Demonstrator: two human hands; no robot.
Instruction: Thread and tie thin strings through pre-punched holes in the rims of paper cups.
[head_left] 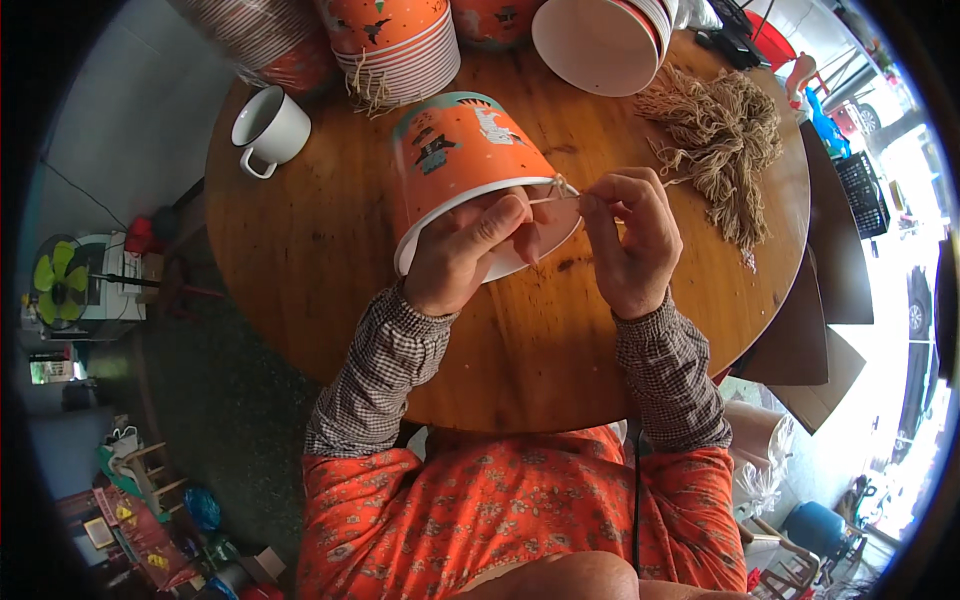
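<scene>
An orange paper bucket (465, 150) with dark and white printed figures lies tilted on the table, its white-rimmed mouth toward me. Tan string (561, 186) is looped at the right side of its rim, with a small knot or twist there. My left hand (465, 245) reaches into the mouth, and a strand runs between its thumb and fingers. On the right, just outside the rim, the thumb and fingertips of my right hand (635, 235) pinch the string. The left fingers inside the bucket are partly hidden.
Under everything is a round wooden table (530, 350). A white mug (272, 130) stands at the left. Nested orange buckets (390, 40) and a white-mouthed bucket stack (597, 50) line the back. At the right lies a bundle of tan strings (725, 130), with cardboard (825, 375) beyond the edge.
</scene>
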